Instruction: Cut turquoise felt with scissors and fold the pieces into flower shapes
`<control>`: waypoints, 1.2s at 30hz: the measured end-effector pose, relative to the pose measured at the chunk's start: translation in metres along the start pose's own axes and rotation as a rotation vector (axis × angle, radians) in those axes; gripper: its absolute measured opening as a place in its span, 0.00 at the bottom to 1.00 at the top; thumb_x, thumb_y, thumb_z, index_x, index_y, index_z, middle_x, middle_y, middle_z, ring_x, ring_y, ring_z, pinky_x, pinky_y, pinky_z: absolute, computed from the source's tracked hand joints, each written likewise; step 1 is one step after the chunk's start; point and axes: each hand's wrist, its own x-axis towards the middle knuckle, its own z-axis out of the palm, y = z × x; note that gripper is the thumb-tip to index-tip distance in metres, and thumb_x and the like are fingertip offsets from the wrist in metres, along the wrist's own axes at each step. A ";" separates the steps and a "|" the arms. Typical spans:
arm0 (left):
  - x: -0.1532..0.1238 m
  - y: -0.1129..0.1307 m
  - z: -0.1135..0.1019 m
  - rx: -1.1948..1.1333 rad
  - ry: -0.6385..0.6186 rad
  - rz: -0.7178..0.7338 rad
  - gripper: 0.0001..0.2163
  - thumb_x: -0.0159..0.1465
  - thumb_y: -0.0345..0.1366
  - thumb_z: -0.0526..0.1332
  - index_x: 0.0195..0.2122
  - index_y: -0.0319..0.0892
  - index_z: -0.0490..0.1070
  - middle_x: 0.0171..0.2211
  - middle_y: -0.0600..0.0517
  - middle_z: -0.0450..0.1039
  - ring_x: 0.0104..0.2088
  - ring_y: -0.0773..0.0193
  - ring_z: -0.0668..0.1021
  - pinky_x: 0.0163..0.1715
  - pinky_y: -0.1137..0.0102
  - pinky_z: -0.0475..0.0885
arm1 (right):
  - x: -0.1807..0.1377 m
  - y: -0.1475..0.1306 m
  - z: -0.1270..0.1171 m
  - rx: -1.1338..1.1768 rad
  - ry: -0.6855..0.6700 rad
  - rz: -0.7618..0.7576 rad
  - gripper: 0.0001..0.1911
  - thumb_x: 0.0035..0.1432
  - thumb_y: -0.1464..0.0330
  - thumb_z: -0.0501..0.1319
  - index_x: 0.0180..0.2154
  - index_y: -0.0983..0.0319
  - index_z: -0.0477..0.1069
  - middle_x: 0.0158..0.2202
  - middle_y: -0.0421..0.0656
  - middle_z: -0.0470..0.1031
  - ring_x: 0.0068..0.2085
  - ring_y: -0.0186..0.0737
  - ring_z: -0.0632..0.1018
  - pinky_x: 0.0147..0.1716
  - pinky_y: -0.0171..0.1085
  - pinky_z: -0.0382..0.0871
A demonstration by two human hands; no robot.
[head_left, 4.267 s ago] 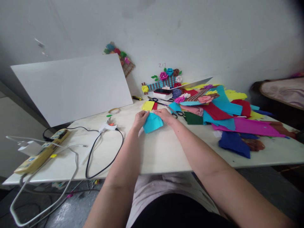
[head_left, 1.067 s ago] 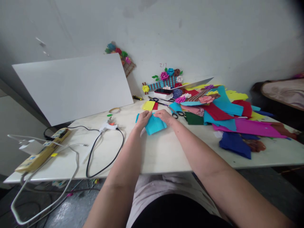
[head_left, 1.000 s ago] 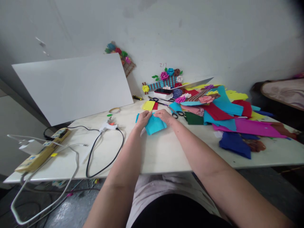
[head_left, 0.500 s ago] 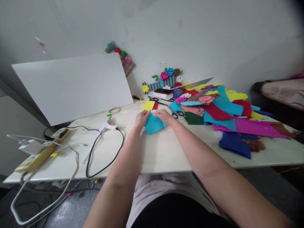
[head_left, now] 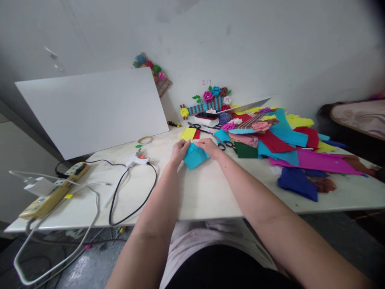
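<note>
A turquoise sheet of paper [head_left: 194, 157] lies folded on the white table [head_left: 204, 188], out in front of me. My left hand [head_left: 179, 151] pinches its upper left edge with curled fingers. My right hand [head_left: 209, 147] grips the upper right edge, fingers closed on the fold. The two hands almost meet above the sheet. A yellow paper square [head_left: 188, 133] lies just beyond them.
A pile of coloured paper sheets [head_left: 288, 148] covers the right side. Scissors [head_left: 224, 144] and a phone [head_left: 206, 117] lie behind my hands. A glue gun [head_left: 136, 160] with a black cord, a tape roll [head_left: 144, 140] and a power strip [head_left: 54, 188] sit left. A white board [head_left: 93, 108] leans on the wall.
The turquoise sheet has been folded narrower between my hands; its left corner no longer sticks out past my left hand. Both hands stay in nearly the same place.
</note>
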 end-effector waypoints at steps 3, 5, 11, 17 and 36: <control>-0.001 0.001 -0.001 -0.024 0.021 -0.020 0.18 0.53 0.49 0.58 0.19 0.41 0.58 0.17 0.58 0.51 0.20 0.72 0.56 0.19 0.74 0.52 | 0.002 0.004 -0.001 -0.007 0.082 0.001 0.21 0.41 0.52 0.60 0.16 0.62 0.57 0.16 0.34 0.50 0.22 0.29 0.54 0.22 0.33 0.46; -0.002 0.003 -0.001 -0.053 -0.007 -0.043 0.18 0.53 0.50 0.59 0.19 0.41 0.59 0.17 0.58 0.51 0.20 0.72 0.57 0.18 0.74 0.52 | 0.003 0.004 -0.002 -0.040 0.113 -0.003 0.22 0.40 0.52 0.61 0.16 0.62 0.56 0.16 0.34 0.50 0.22 0.29 0.54 0.21 0.33 0.46; -0.004 0.002 -0.002 -0.098 -0.094 -0.075 0.18 0.47 0.50 0.63 0.21 0.40 0.63 0.17 0.58 0.55 0.20 0.72 0.59 0.19 0.74 0.53 | 0.001 0.001 -0.003 -0.065 0.093 -0.010 0.23 0.41 0.51 0.61 0.15 0.62 0.56 0.16 0.35 0.52 0.23 0.30 0.57 0.21 0.33 0.48; -0.001 0.000 -0.001 -0.161 -0.011 -0.054 0.18 0.48 0.51 0.63 0.21 0.40 0.62 0.17 0.58 0.55 0.20 0.73 0.59 0.19 0.74 0.54 | 0.002 0.004 -0.002 0.199 0.111 0.067 0.23 0.40 0.49 0.62 0.19 0.62 0.60 0.16 0.34 0.57 0.21 0.30 0.61 0.21 0.32 0.53; 0.003 -0.002 0.000 -0.368 0.152 -0.152 0.19 0.46 0.50 0.64 0.25 0.41 0.61 0.17 0.60 0.55 0.18 0.74 0.62 0.18 0.77 0.58 | 0.003 0.000 0.006 0.363 0.129 0.225 0.15 0.36 0.63 0.69 0.25 0.66 0.71 0.18 0.38 0.71 0.20 0.34 0.71 0.18 0.33 0.65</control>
